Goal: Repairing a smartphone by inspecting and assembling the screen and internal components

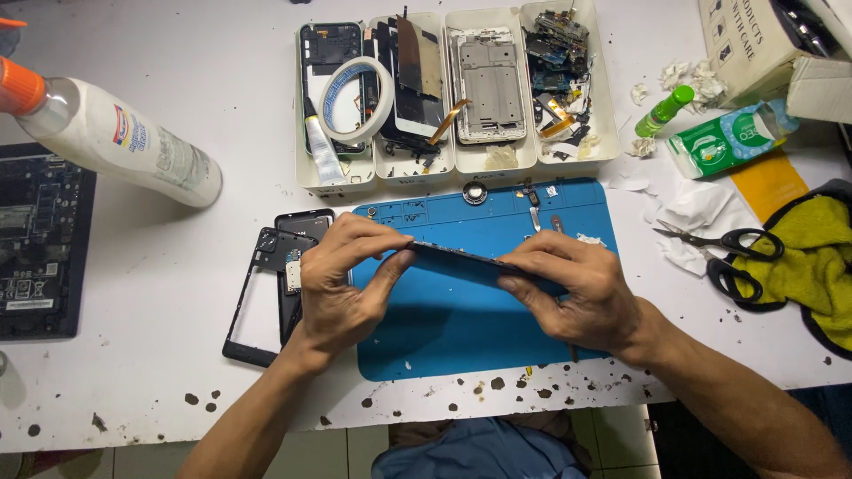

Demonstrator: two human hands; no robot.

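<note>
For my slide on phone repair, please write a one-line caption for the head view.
Left hand and right hand hold a thin dark phone panel edge-on above a blue work mat.

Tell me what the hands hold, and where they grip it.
Both hold a thin dark phone panel edge-on above the blue mat: left hand pinches its left end, right hand its right end.

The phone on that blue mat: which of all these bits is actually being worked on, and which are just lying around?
In hand:
- thin dark phone panel, held edge-on between left hand and right hand
- blue mat beneath it
- black phone frame beside the left hand

Lying about:
- scissors
- white bottle
- tape roll in the parts trays
- yellow cloth
</note>
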